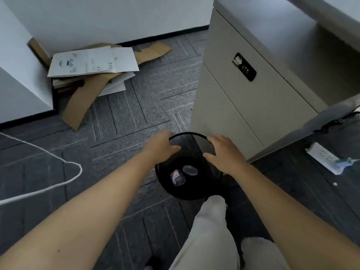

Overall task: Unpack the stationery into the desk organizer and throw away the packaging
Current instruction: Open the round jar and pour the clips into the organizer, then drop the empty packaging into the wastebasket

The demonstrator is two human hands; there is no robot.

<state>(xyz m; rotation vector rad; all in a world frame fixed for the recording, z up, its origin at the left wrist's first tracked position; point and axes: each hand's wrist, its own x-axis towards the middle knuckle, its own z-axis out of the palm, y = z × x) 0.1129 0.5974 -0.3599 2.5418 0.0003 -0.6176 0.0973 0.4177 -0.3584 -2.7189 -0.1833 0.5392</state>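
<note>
A black mesh waste bin (194, 145) stands on the carpet beside a drawer cabinet, tipped a little toward me. My left hand (160, 146) grips its rim on the left, fingers curled over the edge. My right hand (224, 152) holds the rim on the right, with the thumb on the inner side. At the bottom of the bin lie a clear plastic piece (190, 170) and a crumpled clear packet with a red label (177, 177). No stationery or desk organizer is in view.
A grey drawer cabinet with a combination lock (243, 69) stands right behind the bin. Flattened cardboard and white sheets (91, 65) are piled by the wall. A white cable (58, 158) crosses the floor at left, a power strip (323, 156) lies at right. My leg in light trousers (210, 230) is below the bin.
</note>
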